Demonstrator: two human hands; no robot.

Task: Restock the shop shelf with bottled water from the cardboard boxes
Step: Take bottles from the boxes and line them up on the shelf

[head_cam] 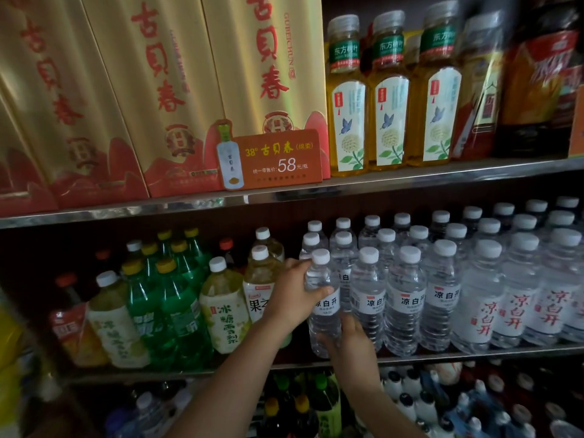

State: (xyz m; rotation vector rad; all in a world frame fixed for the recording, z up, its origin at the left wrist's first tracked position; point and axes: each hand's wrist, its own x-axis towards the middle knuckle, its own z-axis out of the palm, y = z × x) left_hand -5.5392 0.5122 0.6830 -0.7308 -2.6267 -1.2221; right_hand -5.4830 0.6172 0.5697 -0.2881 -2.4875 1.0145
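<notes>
- Already, rows of water bottles (439, 279) fill the shelf (442, 354) beyond the right hand (350, 335).
- Left hand (292, 295) and right hand both grip one front-row bottle (322, 305).
- Cardboard boxes unseen; remaining stock unknown.

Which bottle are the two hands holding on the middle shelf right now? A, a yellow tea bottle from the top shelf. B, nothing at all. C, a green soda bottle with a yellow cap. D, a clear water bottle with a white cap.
D: the left hand wraps the upper part of the clear water bottle and the right hand holds its base, at the left end of the front row of water bottles.
</notes>
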